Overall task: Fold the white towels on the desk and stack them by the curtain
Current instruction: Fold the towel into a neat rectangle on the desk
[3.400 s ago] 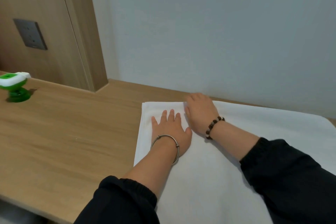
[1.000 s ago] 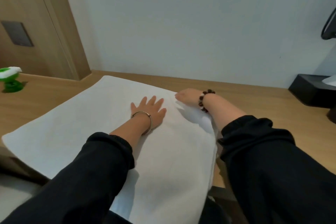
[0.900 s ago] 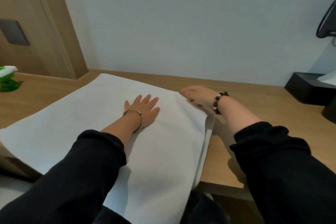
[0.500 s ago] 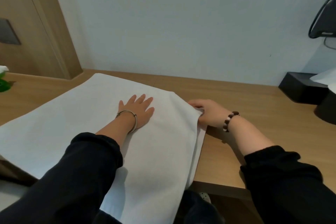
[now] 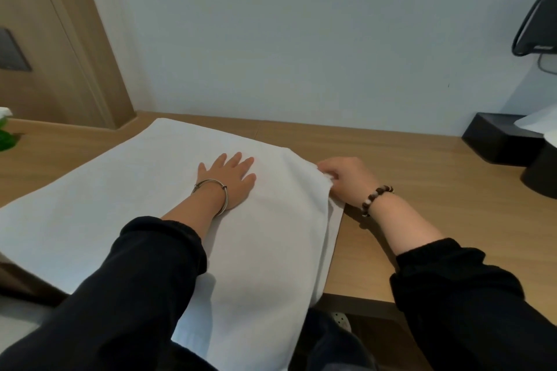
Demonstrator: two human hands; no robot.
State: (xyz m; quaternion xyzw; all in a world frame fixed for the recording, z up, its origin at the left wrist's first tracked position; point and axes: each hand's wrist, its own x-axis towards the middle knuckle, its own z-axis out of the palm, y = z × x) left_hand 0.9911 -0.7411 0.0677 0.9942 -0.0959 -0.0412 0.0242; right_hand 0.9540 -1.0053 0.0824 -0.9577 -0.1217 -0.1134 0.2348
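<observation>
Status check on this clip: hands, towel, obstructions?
Left hand flat on towel, open. Right hand pinching towel's right edge. Towel spread on desk, near end hanging off. Black box at desk's right, apart from towel.

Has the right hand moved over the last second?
Yes. The right hand slid rightward across the towel to its right edge, nearer the black box, and pinches that edge.

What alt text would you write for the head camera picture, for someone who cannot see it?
A person in black sleeves presses the left hand flat on a large white cloth towel spread over a light wooden desk, while the right hand grips the towel's right edge. A black box sits at the far right.
</observation>
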